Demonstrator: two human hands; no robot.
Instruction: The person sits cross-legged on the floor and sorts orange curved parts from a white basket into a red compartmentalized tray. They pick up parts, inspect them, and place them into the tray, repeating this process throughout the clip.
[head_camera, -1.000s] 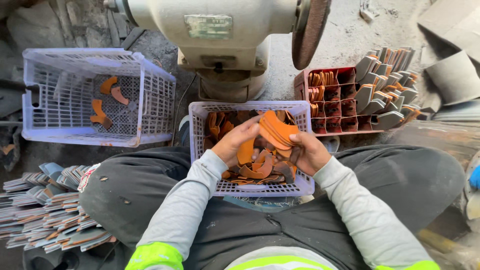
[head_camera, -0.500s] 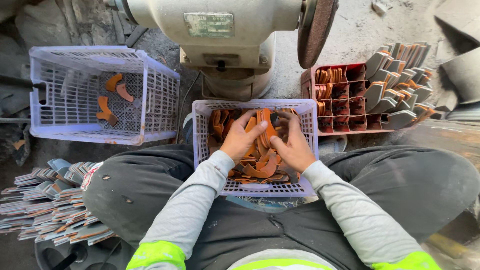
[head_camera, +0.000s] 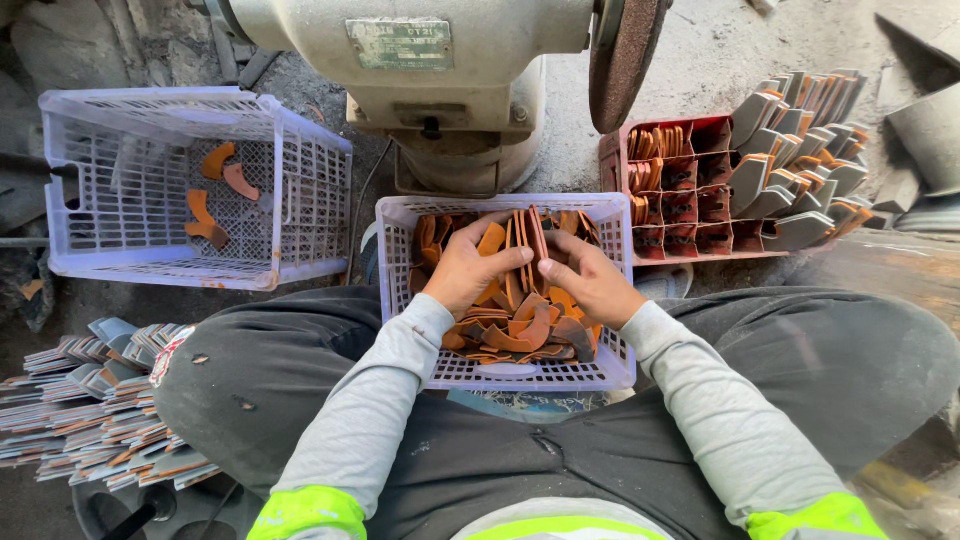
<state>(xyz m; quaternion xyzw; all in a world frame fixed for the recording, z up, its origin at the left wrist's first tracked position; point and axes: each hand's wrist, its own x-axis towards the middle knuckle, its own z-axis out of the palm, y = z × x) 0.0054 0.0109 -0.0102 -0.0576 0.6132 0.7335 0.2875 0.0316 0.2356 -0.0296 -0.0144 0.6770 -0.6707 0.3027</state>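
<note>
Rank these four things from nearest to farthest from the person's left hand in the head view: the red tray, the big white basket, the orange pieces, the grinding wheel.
From the left hand:
1. Orange pieces, gripped in its fingers, in the middle basket.
2. Grinding wheel, up and to the right.
3. Big white basket, on the left, and red tray, on the right: too close to call.

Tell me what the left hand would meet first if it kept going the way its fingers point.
The left hand points right, so it would likely meet the upright stack of orange pieces, then the right hand; depth is unclear.
</note>
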